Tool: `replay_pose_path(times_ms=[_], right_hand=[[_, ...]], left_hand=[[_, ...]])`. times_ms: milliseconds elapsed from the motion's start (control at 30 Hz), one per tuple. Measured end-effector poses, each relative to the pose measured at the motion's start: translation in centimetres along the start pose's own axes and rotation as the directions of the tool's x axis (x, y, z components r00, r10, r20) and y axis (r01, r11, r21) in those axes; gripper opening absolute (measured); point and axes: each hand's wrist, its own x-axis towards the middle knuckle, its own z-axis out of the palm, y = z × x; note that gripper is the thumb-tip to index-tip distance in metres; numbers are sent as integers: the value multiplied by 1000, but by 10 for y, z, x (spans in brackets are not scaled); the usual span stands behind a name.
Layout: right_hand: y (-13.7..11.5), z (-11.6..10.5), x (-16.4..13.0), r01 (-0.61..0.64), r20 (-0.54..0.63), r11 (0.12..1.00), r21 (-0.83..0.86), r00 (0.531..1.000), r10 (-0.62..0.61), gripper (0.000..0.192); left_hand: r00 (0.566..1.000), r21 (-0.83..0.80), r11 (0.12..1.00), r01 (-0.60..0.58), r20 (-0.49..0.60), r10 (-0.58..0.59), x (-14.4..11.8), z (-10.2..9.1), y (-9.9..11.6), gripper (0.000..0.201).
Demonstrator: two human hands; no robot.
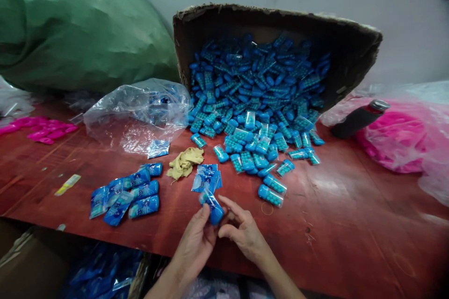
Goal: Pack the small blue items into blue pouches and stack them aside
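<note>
My left hand [197, 236] is closed around a small blue-capped bottle [214, 212] just above the table's front part. A blue printed wrap or label seems to cover part of its clear body. My right hand [245, 231] is beside the bottle's cap, its thumb and forefinger apart; whether a fingertip touches the cap is hard to see. Just beyond the bottle lies a small stack of blue printed labels [206, 177]. To the left, several blue-wrapped bottles [143, 206] are grouped together. Two unwrapped bottles filled with turquoise beads [271, 195] lie to the right.
A tipped cardboard box [358, 56] spills many similar bottles onto the red table [351, 224]. Nearby are a crumpled yellowish cloth [185, 162], a clear plastic bag [129, 114], a dark flask [358, 119] and a pink-filled bag [396, 138]. A green sack [80, 32] stands back left.
</note>
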Motion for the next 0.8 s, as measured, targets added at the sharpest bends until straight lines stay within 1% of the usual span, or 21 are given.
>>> replay_pose_path(times_ms=[67,100,133,167,200,233,267,300,367,467,500,533,600,633,800], right_hand=[[0,-4,1,19,-14,995,-99,1000,-20,53],[0,-6,2,27,-41,987,-159,999,-34,49],[-2,-9,4,39,-69,973,-227,996,-56,44],[-3,-11,7,58,-86,951,-304,992,-88,39],[-5,-13,11,83,-90,917,-389,988,-128,34],[-8,-14,16,110,-80,873,-475,983,-168,32],[-10,-15,22,133,-61,820,-557,978,-200,30],[-12,-14,29,146,-42,761,-632,974,-222,30],[-13,-12,46,140,-17,635,-760,972,-234,29],[-6,-4,69,97,-1,412,-906,973,-230,23],[-3,-2,74,88,3,356,-930,972,-235,20],[1,0,77,84,5,318,-944,970,-242,15],[8,3,80,80,4,285,-955,967,-257,10],[11,4,80,78,3,278,-957,965,-262,12],[17,4,80,112,41,228,-967,954,-296,18]], left_hand=[[991,-45,994,-95,-97,90,0,-4,22,15],[981,-75,985,-153,-130,143,0,-7,36,21],[966,-109,973,-202,-185,180,0,-11,52,30],[945,-135,954,-268,-231,232,-1,-15,68,38],[919,-146,928,-343,-259,298,-2,-19,82,45],[898,-152,914,-377,-303,320,-3,-22,93,50],[885,-150,906,-396,-324,333,-4,-25,101,50],[884,-145,909,-391,-332,328,-4,-27,105,50],[908,-114,934,-337,-300,291,-2,-28,100,42],[956,2,978,-206,-211,202,6,-25,73,24],[964,45,984,-175,-193,180,9,-24,64,18],[970,88,983,-159,-172,173,12,-22,55,14],[971,172,970,-173,-135,197,16,-20,41,11],[968,212,959,-186,-127,216,17,-19,37,13],[949,355,909,-216,-143,282,21,-18,32,25]])
